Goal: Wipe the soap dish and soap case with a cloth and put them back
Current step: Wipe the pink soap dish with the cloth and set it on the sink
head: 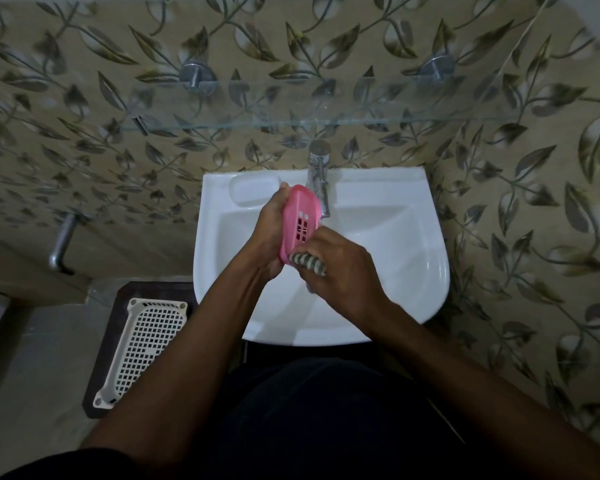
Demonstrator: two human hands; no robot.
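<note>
Over the sink (395, 237), our left hand (269, 233) clasps the pink soap dish (300, 211) tilted on edge while our right hand (343, 271) pinches the striped cloth (308, 263) against its lower end, so we should brace it firmly and work the cloth across its slotted face

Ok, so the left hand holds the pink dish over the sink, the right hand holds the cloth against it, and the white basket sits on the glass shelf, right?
No. The head view shows the basket on the floor mat left of the sink, not on the shelf. The left hand does hold the dish, and the right hand holds the cloth against it.
</note>
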